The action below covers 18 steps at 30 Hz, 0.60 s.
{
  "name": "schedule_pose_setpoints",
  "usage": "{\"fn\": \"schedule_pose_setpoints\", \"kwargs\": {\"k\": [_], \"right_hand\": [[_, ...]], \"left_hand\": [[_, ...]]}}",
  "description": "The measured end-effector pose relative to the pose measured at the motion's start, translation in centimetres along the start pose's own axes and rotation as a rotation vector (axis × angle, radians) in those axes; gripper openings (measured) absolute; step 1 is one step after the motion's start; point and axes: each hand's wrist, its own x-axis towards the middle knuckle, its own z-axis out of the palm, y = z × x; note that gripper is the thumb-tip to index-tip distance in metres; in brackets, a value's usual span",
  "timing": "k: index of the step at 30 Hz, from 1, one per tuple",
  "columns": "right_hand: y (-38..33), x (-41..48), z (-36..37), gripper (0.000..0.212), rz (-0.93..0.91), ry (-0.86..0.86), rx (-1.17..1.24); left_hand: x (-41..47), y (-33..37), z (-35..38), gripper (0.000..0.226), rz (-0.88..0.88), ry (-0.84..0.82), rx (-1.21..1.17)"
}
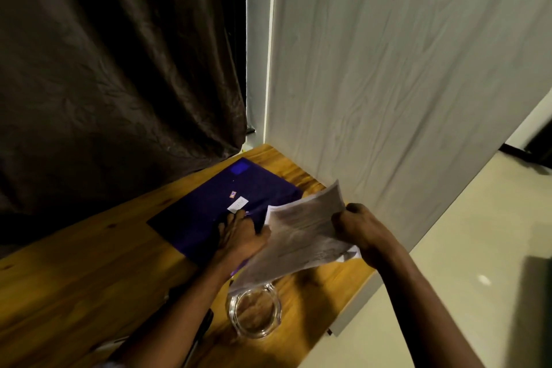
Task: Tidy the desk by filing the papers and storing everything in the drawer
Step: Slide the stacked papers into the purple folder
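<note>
papers are pinched at their right edge by the right hand, above the desk. left hand lies flat and open on the purple folder.

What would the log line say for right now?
left hand: flat on folder | right hand: holds papers above desk | glass dish: on desk | filing: not done

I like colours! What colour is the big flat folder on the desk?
The folder is dark purple-blue, with a small white label; the head view shows it.
</note>
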Motion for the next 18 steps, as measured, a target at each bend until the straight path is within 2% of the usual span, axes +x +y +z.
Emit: {"fn": "schedule_pose_setpoints", "kwargs": {"k": [4,7,10,16,18], "right_hand": [[0.1,0.0,-0.5,0.039,0.028,-0.019,0.049],[0.6,0.4,-0.5,0.042,0.025,-0.029,0.085],[1.3,0.9,0.4,0.044,0.045,-0.03,0.139],[2.8,2.5,2.9,0.03,0.006,0.137,0.203],[2.9,2.7,3.7,0.034,-0.017,0.217,0.176]], "left_hand": [[0.0,0.5,0.2,0.071,0.018,-0.031,0.109],[-0.2,1.0,0.3,0.056,0.034,0.012,0.078],[-0.2,1.5,0.5,0.053,0.021,0.002,-0.008],[-0.2,1.4,0.3,0.057,0.041,-0.083,-0.1],[-0.4,1.6,0.0,0.06,0.032,-0.1,-0.137]]}}
